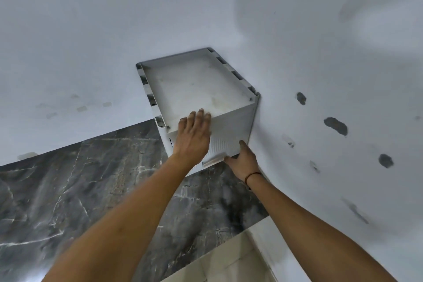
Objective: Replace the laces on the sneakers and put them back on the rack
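A white plastic shoe rack (201, 84) shaped like a closed box stands on the floor in the corner of two walls. My left hand (193, 137) lies flat over its top front edge, fingers straight and reaching onto the dusty top. My right hand (243, 160) holds the lower right corner of the front door (231, 126), beside the door's handle bar (212, 160). Its thumb lies up the door face and its fingers curl under the edge, out of sight. No sneakers or laces are in view.
White walls (91, 41) close the rack in behind and on the right; the right wall has dark scuffs (335, 125). Dark marble floor (91, 190) spreads to the left and front, with a pale tile strip (229, 258) near me.
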